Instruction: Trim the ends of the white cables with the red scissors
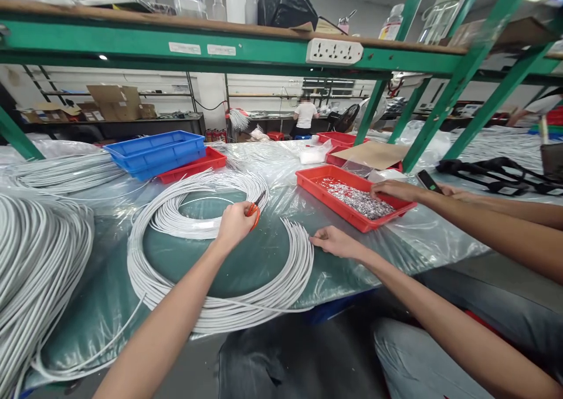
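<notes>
Orange-handled scissors (254, 212) are gripped in my left hand (234, 227), with the dark blades pointing up and away over the white cable coils. Under that hand lies the rear cable coil (189, 226); a larger front cable coil (246, 314) curves around on the table. Its cut ends fan out near the middle, dark at the tips. My right hand (338, 242) is closed in a pinch at the outer edge of these ends; what sits between the fingertips is too small to make out.
A co-worker's hand (393, 190) reaches into a red tray (323, 195) of small metal parts; their other hand has a phone (427, 181). A blue tray (158, 152) rests at the back left. More cable (39, 281) lies left. A green shelf beam (264, 53) crosses overhead.
</notes>
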A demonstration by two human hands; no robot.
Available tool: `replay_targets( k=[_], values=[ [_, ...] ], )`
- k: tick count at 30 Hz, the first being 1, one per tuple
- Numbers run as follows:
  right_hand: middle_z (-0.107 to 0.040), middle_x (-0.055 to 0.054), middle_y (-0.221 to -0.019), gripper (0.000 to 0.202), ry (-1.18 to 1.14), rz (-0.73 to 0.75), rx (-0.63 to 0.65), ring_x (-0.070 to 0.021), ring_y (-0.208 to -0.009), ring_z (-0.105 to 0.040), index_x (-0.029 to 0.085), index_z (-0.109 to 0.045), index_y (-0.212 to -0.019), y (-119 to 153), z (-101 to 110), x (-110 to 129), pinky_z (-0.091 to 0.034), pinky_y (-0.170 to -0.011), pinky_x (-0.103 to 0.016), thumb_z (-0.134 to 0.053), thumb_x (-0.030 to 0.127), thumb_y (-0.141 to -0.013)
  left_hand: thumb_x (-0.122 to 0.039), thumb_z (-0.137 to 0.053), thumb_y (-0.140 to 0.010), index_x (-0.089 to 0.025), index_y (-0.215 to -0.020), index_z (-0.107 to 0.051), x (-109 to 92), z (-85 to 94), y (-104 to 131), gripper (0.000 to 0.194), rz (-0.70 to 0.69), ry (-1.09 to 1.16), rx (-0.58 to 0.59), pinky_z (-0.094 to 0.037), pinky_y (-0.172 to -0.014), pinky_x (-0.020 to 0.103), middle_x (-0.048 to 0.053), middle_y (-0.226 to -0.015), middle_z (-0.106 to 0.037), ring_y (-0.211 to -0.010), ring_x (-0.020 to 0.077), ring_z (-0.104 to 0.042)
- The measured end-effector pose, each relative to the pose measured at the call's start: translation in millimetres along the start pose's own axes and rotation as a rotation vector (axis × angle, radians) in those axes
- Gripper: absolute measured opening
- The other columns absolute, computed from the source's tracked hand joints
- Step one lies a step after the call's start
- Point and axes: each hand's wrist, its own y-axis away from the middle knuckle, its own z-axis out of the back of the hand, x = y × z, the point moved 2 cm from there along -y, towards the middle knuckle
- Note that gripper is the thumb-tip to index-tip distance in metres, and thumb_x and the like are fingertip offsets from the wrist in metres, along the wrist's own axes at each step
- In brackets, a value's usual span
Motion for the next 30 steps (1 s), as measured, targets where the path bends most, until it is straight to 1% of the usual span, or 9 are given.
replay_targets(
  k=[5,9,12,15,18,20,23,26,30],
  values=[
    [-0.042,0.006,-0.047,0.035,-0.048,-0.065,0.105,-0.0042,-0.031,-0.028,0.016,-0.054,-0.064,1,-2,2,-0.018,-0.031,-0.021,-0.067,0.048,-0.072,-0.028,-0.056,-0.076,-0.017,-0.059,-0.052,1,-2.7,-1,0.02,-0.004,0.011,-0.005,-0.021,-0.057,0.026,-0.003,-0.053,-0.042,-0.055,0.011,-0.029],
    [-0.038,0.008,-0.048,0.033,-0.138,-0.062,0.086,-0.0031,-0.033,-0.026,0.019,-0.045,-0.069,11,-1,7,-0.016,-0.034,-0.019,-0.063,0.045,-0.076,-0.028,-0.057,-0.075,-0.018,-0.057,-0.048,3,-2.7,-1,0.023,0.005,0.06,-0.012,-0.02,-0.057,0.027,-0.003,-0.053,-0.038,-0.056,0.0112,-0.027],
    [-0.038,0.009,-0.049,0.034,-0.322,0.101,-0.024,-0.0041,-0.036,-0.027,0.02,-0.042,-0.074,16,-1,22,-0.019,-0.036,-0.018,-0.056,0.05,-0.082,-0.03,-0.059,-0.075,-0.018,-0.055,-0.046,4,-3.5,0,0.026,0.02,0.137,-0.008,-0.021,-0.057,0.026,-0.003,-0.053,-0.037,-0.055,0.0105,-0.027],
    [-0.056,0.002,-0.063,0.034,-0.458,0.322,-0.102,-0.0083,-0.047,-0.046,0.018,-0.053,-0.081,12,-6,46,-0.034,-0.043,-0.021,-0.061,0.05,-0.081,-0.037,-0.061,-0.075,-0.017,-0.057,-0.05,3,-7.3,1,0.029,0.054,0.261,0.042,-0.023,-0.053,0.024,-0.003,-0.052,-0.041,-0.052,0.0091,-0.032],
    [-0.063,-0.003,-0.074,0.035,-0.608,0.343,0.007,-0.0127,-0.06,-0.058,0.015,-0.059,-0.09,-6,-23,69,-0.044,-0.055,-0.025,-0.065,0.047,-0.078,-0.047,-0.06,-0.077,-0.015,-0.063,-0.055,-1,-10.6,1,0.036,0.096,0.421,0.127,-0.029,-0.048,0.022,-0.001,-0.054,-0.05,-0.048,0.009,-0.042],
    [-0.058,0.0,-0.065,0.034,-0.706,0.31,0.121,-0.0118,-0.055,-0.055,0.015,-0.059,-0.087,-21,-38,81,-0.042,-0.054,-0.025,-0.065,0.047,-0.078,-0.053,-0.06,-0.077,-0.014,-0.066,-0.056,-5,-10.1,1,0.04,0.114,0.516,0.161,-0.033,-0.046,0.021,0.0,-0.056,-0.054,-0.047,0.0095,-0.046],
    [-0.043,0.006,-0.053,0.037,-0.774,0.326,0.224,-0.0083,-0.044,-0.042,0.016,-0.057,-0.08,-41,-56,93,-0.037,-0.048,-0.023,-0.064,0.052,-0.08,-0.057,-0.063,-0.074,-0.013,-0.068,-0.058,-8,-5.9,-2,0.045,0.128,0.618,0.169,-0.037,-0.046,0.022,0.001,-0.059,-0.058,-0.046,0.0088,-0.048],
    [-0.036,0.008,-0.052,0.041,-0.808,0.396,0.27,-0.0062,-0.042,-0.035,0.016,-0.056,-0.076,-53,-66,98,-0.035,-0.047,-0.023,-0.065,0.055,-0.081,-0.056,-0.069,-0.07,-0.012,-0.068,-0.058,-7,-1.7,-4,0.046,0.141,0.683,0.167,-0.039,-0.046,0.021,0.001,-0.06,-0.058,-0.046,0.0077,-0.048],
    [-0.035,0.008,-0.053,0.039,-0.841,0.469,0.286,-0.0057,-0.043,-0.033,0.016,-0.056,-0.078,-58,-69,89,-0.033,-0.046,-0.022,-0.063,0.054,-0.085,-0.051,-0.074,-0.069,-0.012,-0.07,-0.061,-4,-2.0,-4,0.041,0.158,0.714,0.2,-0.041,-0.046,0.02,0.001,-0.06,-0.059,-0.048,0.0074,-0.05]
  ],
)
